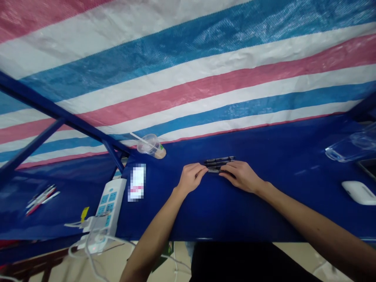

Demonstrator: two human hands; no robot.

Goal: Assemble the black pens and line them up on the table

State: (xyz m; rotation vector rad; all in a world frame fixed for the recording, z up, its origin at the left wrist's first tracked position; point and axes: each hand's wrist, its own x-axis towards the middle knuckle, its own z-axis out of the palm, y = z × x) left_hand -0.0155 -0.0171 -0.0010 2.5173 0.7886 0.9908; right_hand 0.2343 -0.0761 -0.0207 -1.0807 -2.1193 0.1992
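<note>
On the blue worktop, the left hand and right hand clamp their grips on black pens from either end.

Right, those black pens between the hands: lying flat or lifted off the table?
Lying flat, it seems: the black pens sit side by side on the blue tabletop, touched by the left hand and right hand.

Blue table with pens, power strip
</note>
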